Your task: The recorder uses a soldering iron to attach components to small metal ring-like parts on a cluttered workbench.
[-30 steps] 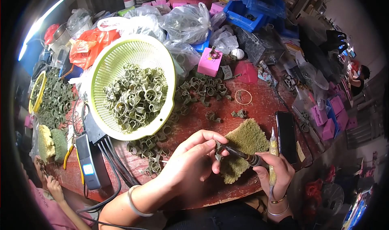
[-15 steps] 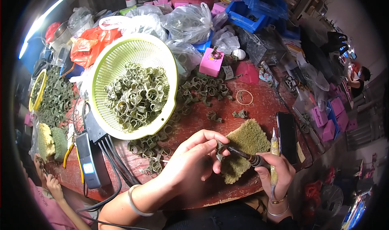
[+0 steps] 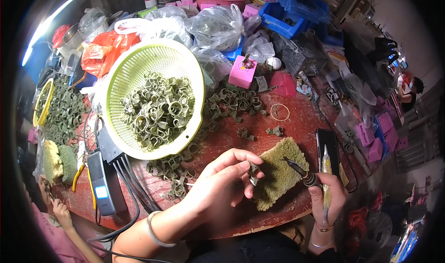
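Your left hand (image 3: pixel 229 172) pinches grey-green ring-like piece (image 3: pixel 253 172) at left edge of olive rectangular sponge (image 3: pixel 282 177) | right hand (image 3: pixel 330 196) clamps black-tipped tool (image 3: pixel 297 166), yellow pen (image 3: pixel 327 163) | keep piece still

A tube light (image 3: pixel 43 27) glows left of a red table (image 3: pixel 303 117).

A tube light (image 3: pixel 43 28) glares upper left — basket (image 3: pixel 134 70) brightly lit, edges bent, corners black.

The sponge (image 3: pixel 279 175) lies between basket (image 3: pixel 132 64) and phone (image 3: pixel 333 152).
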{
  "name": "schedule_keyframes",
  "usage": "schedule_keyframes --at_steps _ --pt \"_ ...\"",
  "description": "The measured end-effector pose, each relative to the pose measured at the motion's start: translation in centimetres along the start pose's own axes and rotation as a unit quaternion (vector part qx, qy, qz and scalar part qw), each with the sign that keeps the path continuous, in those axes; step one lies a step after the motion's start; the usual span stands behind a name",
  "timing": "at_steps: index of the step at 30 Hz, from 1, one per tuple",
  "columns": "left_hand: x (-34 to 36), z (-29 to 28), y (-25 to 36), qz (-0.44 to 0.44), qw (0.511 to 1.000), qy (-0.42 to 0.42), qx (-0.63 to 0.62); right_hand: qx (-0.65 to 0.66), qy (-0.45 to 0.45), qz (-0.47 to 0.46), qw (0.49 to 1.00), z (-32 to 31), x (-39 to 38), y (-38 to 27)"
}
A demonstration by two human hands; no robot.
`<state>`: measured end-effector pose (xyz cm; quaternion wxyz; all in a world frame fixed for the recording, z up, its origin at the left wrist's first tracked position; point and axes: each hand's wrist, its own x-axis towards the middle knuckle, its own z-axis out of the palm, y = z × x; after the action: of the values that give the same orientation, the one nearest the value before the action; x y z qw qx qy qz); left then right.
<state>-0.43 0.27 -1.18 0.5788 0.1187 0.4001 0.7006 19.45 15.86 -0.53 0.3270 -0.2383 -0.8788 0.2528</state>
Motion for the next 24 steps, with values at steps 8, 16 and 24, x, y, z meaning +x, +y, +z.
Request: schedule_keyframes --at_steps 8,16,24 --pt "0.1 -0.1 -0.1 0.004 1.0 -0.002 -0.013 -0.16 -0.039 -0.053 0.985 -0.8 0.3 0.4" --pt "0.0 -0.3 -0.1 0.0 1.0 0.003 -0.012 0.006 -0.019 -0.082 0.996 1.4 0.3 -0.5" --pt "-0.1 0.2 0.1 0.001 1.0 0.009 -0.007 -0.019 -0.031 -0.086 0.996 1.6 0.1 -0.2"
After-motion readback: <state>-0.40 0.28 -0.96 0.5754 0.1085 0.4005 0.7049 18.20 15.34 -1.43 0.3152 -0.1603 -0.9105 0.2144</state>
